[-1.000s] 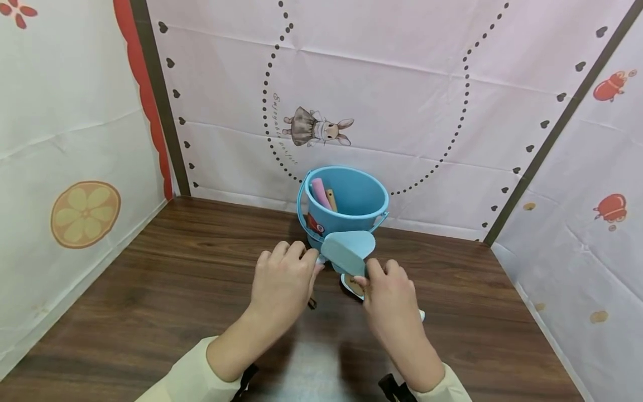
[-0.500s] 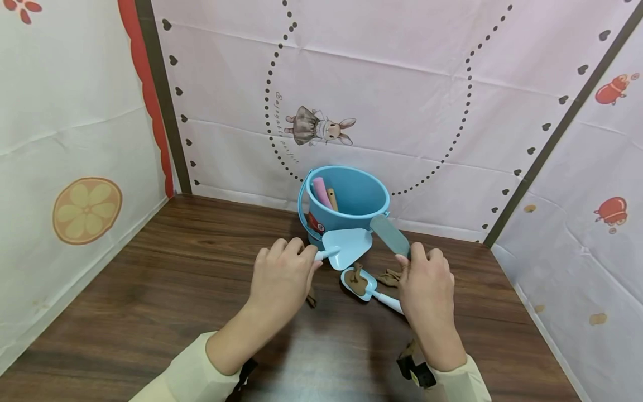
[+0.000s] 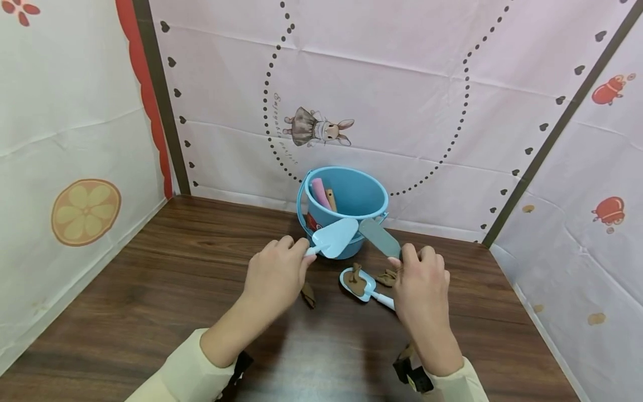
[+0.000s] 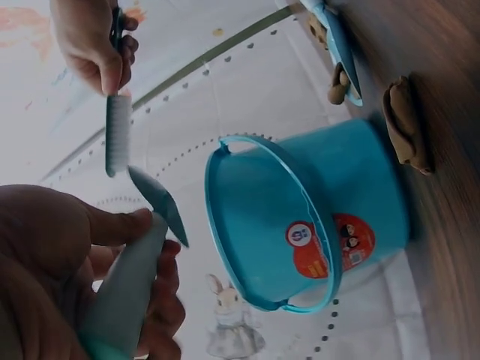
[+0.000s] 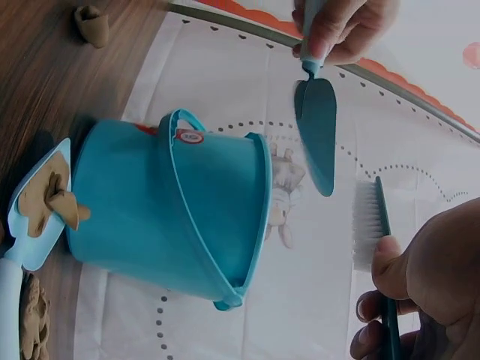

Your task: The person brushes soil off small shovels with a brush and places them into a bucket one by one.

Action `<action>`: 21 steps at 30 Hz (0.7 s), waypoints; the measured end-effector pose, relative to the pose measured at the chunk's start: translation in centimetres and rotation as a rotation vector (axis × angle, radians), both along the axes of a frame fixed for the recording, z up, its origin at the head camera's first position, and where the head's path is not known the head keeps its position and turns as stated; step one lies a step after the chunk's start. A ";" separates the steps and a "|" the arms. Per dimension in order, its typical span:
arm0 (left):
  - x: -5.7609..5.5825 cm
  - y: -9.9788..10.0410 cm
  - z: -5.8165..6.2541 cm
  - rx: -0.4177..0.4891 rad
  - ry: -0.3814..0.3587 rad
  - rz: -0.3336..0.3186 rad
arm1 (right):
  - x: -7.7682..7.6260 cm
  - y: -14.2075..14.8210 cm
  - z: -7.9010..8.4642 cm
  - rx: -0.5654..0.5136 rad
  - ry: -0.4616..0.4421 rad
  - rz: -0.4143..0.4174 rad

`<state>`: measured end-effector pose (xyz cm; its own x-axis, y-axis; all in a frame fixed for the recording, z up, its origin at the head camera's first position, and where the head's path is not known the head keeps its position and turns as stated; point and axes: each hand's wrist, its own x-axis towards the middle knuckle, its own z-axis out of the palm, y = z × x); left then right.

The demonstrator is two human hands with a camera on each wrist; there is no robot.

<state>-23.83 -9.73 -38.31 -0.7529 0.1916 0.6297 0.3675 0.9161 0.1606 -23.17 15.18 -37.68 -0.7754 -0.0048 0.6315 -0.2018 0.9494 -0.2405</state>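
My left hand (image 3: 276, 273) grips the handle of a light-blue toy trowel (image 3: 336, 237), its blade raised in front of the blue bucket (image 4: 367, 187). My right hand (image 3: 422, 279) pinches a brush (image 3: 380, 237) with a grey-green back; its white bristles (image 5: 367, 225) show in the right wrist view. A gap separates brush and trowel in that view. On the table below lies a light-blue scoop (image 3: 384, 300), with brown clay-like stuff (image 3: 355, 283) on its blade. The right hand hides the end of the scoop's handle in the head view.
A pink rod (image 3: 321, 194) and a tan stick with holes (image 3: 331, 199) lean inside the bucket. Brown lumps lie left of the scoop, one lump (image 3: 308, 295), and right of it, another lump (image 3: 388, 278). Printed cloth walls (image 3: 392, 106) enclose the wooden table (image 3: 201, 251).
The brush, over the trowel blade a second ago, swung right with my right hand, then came slightly back left. The trowel has tilted upward and shifted a little left.
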 end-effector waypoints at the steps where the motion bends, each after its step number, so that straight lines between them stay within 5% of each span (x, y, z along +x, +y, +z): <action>1: -0.2 -0.1 0.1 0.036 -0.077 -0.018 | 0.1 -0.1 0.0 0.001 0.000 0.005; 4: -0.7 -0.6 0.4 0.230 -0.360 -0.148 | 0.2 -0.3 0.0 0.003 0.012 0.021; 9: -1.1 -1.1 0.8 0.816 -0.929 -0.566 | 0.4 -0.5 0.1 0.002 0.041 0.045; 12: -0.9 -1.0 1.0 1.130 -1.197 -0.722 | 0.4 -0.5 0.2 -0.004 0.045 0.050; 16: -0.7 -0.9 1.3 1.336 -1.338 -0.801 | 0.4 -0.5 0.2 -0.012 0.042 0.054; 21: -0.7 -0.8 1.3 1.389 -1.372 -0.796 | 0.5 -0.7 0.2 -0.013 0.025 0.069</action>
<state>-24.51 -10.50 -37.02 -0.7596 0.6341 -0.1447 -0.3935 -0.2710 0.8785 -22.63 14.45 -37.45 -0.7574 -0.0490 0.6511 -0.2724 0.9299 -0.2470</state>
